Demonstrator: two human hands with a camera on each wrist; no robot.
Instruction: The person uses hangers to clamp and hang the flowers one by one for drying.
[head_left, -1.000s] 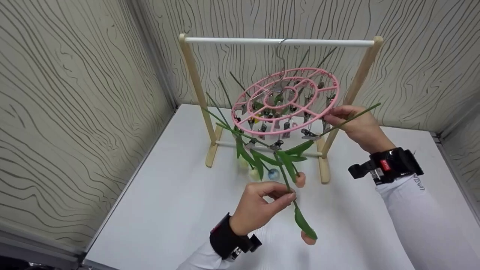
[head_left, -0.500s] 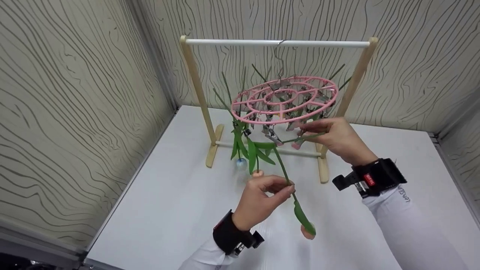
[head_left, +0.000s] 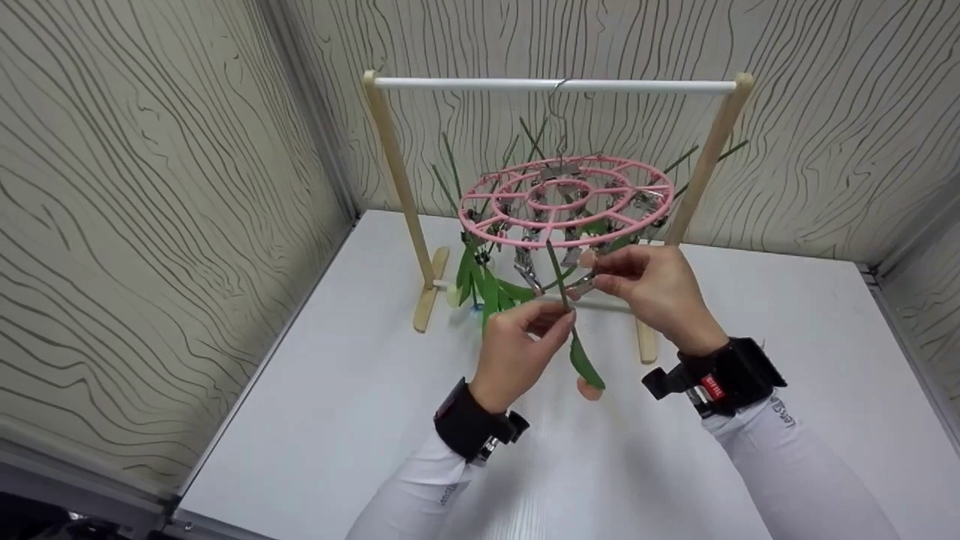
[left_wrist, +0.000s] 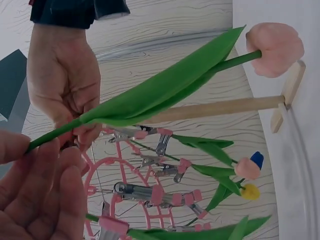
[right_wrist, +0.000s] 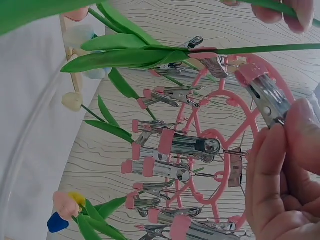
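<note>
My left hand (head_left: 517, 345) pinches the green stem of an artificial tulip (left_wrist: 165, 95) with a pale pink bloom, which hangs bloom downward in the head view. Just right of it, my right hand (head_left: 664, 289) pinches the handle end of a metal clip (right_wrist: 265, 95) with pink tips; the stem lies close by, apart from the clip's tips in the right wrist view. The clip belongs to a round pink hanger (head_left: 550, 244), where other tulips are clamped in similar clips. One clamped tulip's leaves (right_wrist: 120, 52) show near the right hand's clip.
A wooden stand (head_left: 397, 172) with a white crossbar (head_left: 465, 84) carries the hanger by its metal hook (head_left: 556, 105). Below lies a white table (head_left: 337, 405). Patterned panels (head_left: 150, 187) enclose the left and back. Long stems (head_left: 731, 150) stick out beside the stand's right post.
The round hanger has turned, and its clamped tulips have swung leftward in front. My right hand has moved left and now pinches a clip. My left hand has risen with its tulip toward the hanger.
</note>
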